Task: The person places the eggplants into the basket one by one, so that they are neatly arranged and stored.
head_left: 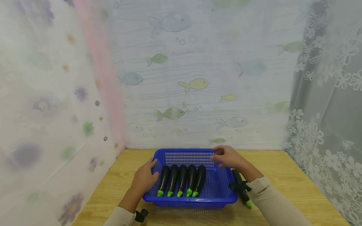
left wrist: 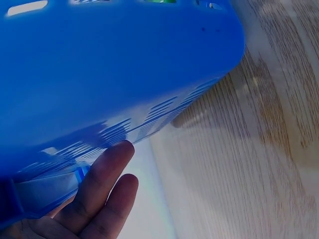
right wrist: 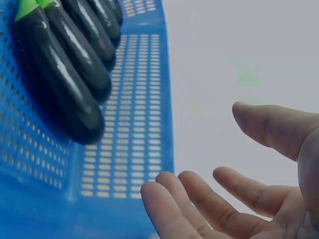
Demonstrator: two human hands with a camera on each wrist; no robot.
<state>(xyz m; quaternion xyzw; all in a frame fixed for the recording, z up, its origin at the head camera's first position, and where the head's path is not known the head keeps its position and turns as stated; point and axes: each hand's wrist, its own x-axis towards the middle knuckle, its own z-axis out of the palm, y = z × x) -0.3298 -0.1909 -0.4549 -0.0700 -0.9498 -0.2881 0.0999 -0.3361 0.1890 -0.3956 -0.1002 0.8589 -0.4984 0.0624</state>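
A blue plastic basket [head_left: 192,199] with slotted walls stands on the table. Several glossy dark eggplants [head_left: 183,180] with bright green stem ends lie side by side in its left and middle part, stems toward the front. My left hand [head_left: 145,178] holds the basket's left rim, thumb over the rim; in the left wrist view two fingers [left wrist: 99,186] lie against the outside wall. Above the back right corner hovers my right hand [head_left: 228,157], its fingers spread loosely with nothing held. Another eggplant [head_left: 248,201] lies on the table beyond the basket's right side, partly hidden by the right wrist.
The wood-patterned table [head_left: 271,163] extends to both sides of the basket. Behind it hangs a pale sheet [head_left: 198,131] with fish prints. A flower-printed sheet [head_left: 56,125] borders the left, and a lacy curtain [head_left: 325,141] the right.
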